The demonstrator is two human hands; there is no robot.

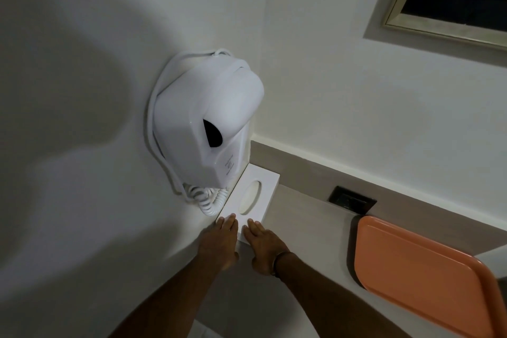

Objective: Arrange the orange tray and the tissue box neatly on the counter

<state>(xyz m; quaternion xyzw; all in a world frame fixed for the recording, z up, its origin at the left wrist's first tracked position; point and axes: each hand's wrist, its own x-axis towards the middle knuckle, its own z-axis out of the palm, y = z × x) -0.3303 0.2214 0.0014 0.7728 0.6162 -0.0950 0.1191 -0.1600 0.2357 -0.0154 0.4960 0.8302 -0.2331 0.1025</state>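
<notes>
**Tissue box tucked into the corner, cord close by**

Both forearms reach in from the bottom of the view toward the corner of the tabletop point(310, 228). On the left, a wall-mounted hair dryer point(205, 118) hangs just above the far end of the tissue box point(248, 200), and its coiled cord point(208, 200) droops down right beside the box's left edge. If the box gets nudged further left or back, I'd guess it could snag that coil or knock against the dryer's base.

Left hand point(220, 241) lies flat, fingers straight and together, pressing on the near end of the box without gripping it. Right hand point(263, 244) does the same just beside it, palm down, nothing held. Pushing with flat hands gives little control, so the box may skew rather than sit square to the wall.

Further right, well apart from the box, the orange tray point(417, 280) sits at an angle, its near corner apparently hanging over the tabletop's front edge. A careless elbow could tip it off.
</notes>
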